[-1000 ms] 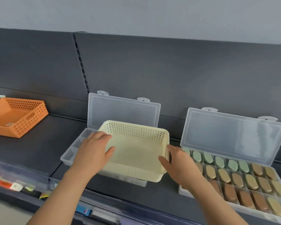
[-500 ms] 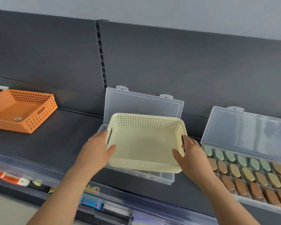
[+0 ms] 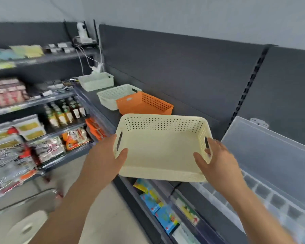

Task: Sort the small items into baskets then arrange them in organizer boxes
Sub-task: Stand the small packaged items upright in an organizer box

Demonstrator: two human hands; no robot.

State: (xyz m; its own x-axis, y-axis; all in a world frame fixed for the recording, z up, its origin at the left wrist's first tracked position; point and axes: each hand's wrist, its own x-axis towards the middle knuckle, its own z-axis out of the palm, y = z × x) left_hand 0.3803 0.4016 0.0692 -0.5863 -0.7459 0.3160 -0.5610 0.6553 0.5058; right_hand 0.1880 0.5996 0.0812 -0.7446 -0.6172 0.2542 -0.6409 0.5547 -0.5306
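Note:
A cream perforated basket (image 3: pixel 162 148), with nothing inside it, is held in the air above the dark shelf's front edge. My left hand (image 3: pixel 104 155) grips its left end, thumb over the rim by the handle slot. At the right end my right hand (image 3: pixel 217 159) holds the basket the same way. A clear organizer box (image 3: pixel 264 173) with its lid raised lies to the right; its visible compartments hold nothing. Further left along the shelf stand an orange basket (image 3: pixel 144 104), a white basket (image 3: pixel 114 95) and a pale green basket (image 3: pixel 97 81).
The dark shelf (image 3: pixel 113 115) runs along a dark back panel. Shelves of packaged goods and bottles (image 3: pixel 63 113) fill the left side. Packets (image 3: pixel 158 205) sit on the lower shelf under the basket. A light floor lies at the lower left.
The basket has been lifted off the organizer box and carried left. My view has swung left, so the filled organizer box is out of view and more baskets and stocked shelves show.

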